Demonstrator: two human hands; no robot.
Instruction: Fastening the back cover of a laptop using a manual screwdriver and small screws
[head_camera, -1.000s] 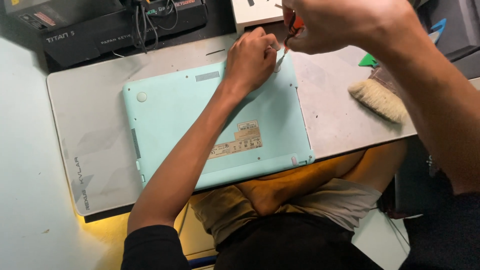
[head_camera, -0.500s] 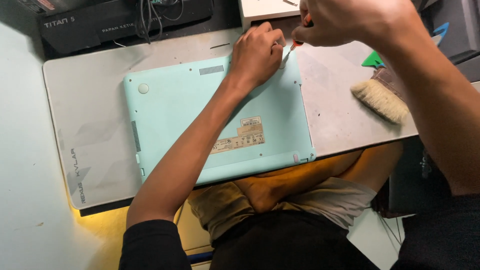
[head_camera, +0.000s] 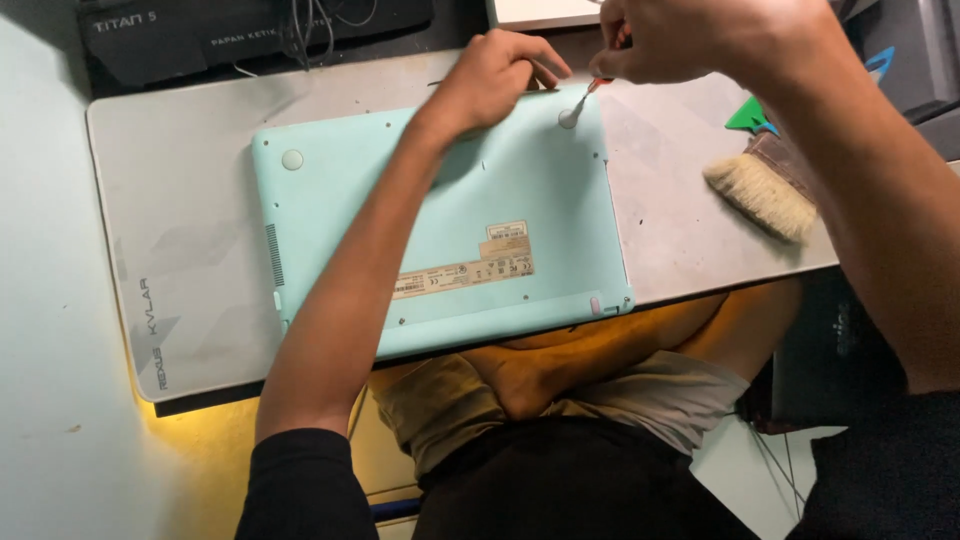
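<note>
Left hand curled, pressing down; right hand in pinching grip.

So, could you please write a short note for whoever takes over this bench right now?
Left hand: resting on the far edge of the upturned mint-green laptop, steadying it.
Right hand: holding a small tool, tip at the round pad by the laptop's far right corner.
The laptop lies base up on the grey mat; a brush and a green pick lie to its right.
Done: nothing visibly removed; base cover on.
Left: the cover is not yet off.
</note>
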